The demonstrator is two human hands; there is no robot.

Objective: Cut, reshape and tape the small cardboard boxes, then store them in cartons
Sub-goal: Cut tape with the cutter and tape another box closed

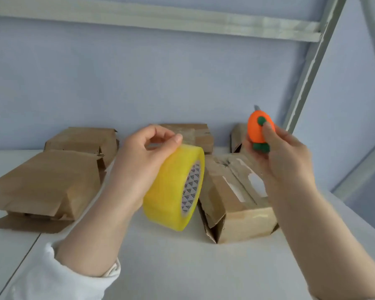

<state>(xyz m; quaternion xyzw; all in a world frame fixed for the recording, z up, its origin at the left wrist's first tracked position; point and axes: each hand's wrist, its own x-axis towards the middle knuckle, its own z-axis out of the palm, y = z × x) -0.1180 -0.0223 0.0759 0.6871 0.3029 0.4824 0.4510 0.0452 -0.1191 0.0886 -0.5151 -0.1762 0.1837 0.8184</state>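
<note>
My left hand grips a big yellow roll of clear tape held above the white table, thumb and forefinger pinching at its top edge. My right hand holds a small orange carrot-shaped cutter with green parts, a short blade tip poking out of its top. Just below and between my hands sits a worn small cardboard box with torn tape on its top. Two flattened boxes lie to the left, a near one and a farther one.
Two more small boxes stand at the back by the blue wall, one in the middle and one at the right, partly hidden by my right hand. A white table spreads in front. A grey metal frame post rises at the right.
</note>
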